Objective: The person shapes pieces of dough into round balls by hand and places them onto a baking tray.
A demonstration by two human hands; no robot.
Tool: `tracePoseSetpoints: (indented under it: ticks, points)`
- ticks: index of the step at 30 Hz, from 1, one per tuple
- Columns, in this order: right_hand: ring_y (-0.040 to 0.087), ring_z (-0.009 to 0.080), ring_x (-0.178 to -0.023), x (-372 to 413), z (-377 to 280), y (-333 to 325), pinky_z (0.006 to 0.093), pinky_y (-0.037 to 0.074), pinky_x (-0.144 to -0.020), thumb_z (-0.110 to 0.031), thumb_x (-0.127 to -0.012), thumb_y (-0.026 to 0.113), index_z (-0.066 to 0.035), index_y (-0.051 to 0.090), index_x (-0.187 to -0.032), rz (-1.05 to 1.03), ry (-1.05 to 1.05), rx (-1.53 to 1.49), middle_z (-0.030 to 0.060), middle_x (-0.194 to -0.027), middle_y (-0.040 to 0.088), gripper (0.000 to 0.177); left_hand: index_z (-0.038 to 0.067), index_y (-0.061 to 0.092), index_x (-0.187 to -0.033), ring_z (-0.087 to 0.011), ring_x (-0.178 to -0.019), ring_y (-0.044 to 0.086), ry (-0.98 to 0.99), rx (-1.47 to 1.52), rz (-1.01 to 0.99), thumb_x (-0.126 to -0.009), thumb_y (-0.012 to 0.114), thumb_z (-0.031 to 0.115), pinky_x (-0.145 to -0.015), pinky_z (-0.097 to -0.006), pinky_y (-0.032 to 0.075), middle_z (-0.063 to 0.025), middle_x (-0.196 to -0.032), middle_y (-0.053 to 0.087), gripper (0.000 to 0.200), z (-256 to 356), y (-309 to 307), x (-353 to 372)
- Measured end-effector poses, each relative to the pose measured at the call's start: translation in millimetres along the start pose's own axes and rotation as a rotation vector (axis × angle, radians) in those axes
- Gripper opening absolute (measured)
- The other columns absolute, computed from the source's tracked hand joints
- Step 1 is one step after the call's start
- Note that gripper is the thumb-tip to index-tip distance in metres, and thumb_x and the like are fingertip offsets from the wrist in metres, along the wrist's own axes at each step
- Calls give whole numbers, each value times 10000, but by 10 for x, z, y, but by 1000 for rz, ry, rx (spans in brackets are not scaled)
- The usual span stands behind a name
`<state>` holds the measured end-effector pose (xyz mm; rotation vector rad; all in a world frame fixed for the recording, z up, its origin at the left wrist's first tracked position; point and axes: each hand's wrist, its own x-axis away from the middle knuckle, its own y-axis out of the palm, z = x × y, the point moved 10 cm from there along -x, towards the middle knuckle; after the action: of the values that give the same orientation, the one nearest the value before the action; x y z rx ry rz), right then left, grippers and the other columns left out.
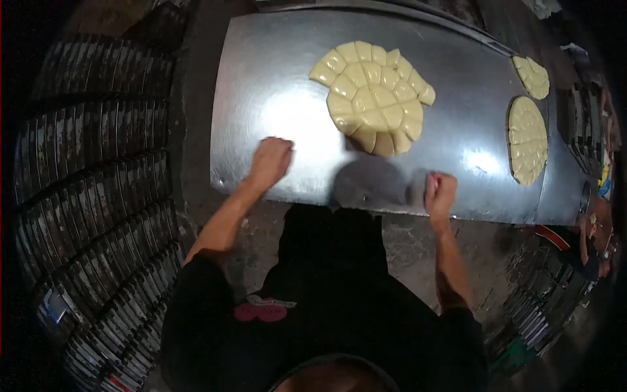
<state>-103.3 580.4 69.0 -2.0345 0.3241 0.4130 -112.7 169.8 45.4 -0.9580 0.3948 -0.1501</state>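
A large slab of pale, glossy dough [375,101], cut into several wedge-like and square pieces, lies on the metal table [261,59] in front of me. My left hand [271,162] is curled into a fist over the near left part of the table, apart from the dough. Near the front edge, my right hand [441,194] is also closed, to the right of the slab and below it in view. Nothing shows sticking out of either fist, and the palms are hidden.
Toward the table's right end lie an oval cut dough slab [527,140] and a smaller dough piece [531,77]. Stacked dark metal trays [91,130] fill the left side. More trays [583,124] stand past the right end, where another person [591,258] is partly visible.
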Motion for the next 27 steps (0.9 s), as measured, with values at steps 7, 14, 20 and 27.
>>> tracePoseSetpoints:
  ticks: [7,14,20,27]
  points:
    - [558,380,-806,-694,157,543,443,434,-736,-100,-856,592,-13,603,-855,17,302,-58,193,-835,604,88,-2,618,-1003,-368,-800,586,-199,101,169,-817,591,62,-727,-463,458,-192,-877,633,198,-138,83,-827]
    - [557,357,-794,-109,556,4,431,427,-742,-89,-845,616,-25,614,-861,-8,130,35,173,-821,598,65,3,641,-916,-372,-769,597,-204,-120,160,-815,639,84,-705,-463,468,-186,-816,638,130,-589,-364,-280]
    - [551,343,-848,-64,-501,230,427,436,-790,-78,-839,624,-28,631,-847,22,-161,-71,143,-888,607,52,15,645,-946,-371,-732,565,70,78,53,-841,556,75,-709,-444,445,-194,-781,589,150,302,40,-483]
    - [554,325,-832,-446,264,143,407,447,-799,-92,-812,668,-24,650,-850,200,190,-21,148,-843,607,80,-11,652,-1008,-368,-742,607,-404,136,338,-833,574,86,-708,-464,481,-173,-843,661,214,-844,-277,-681]
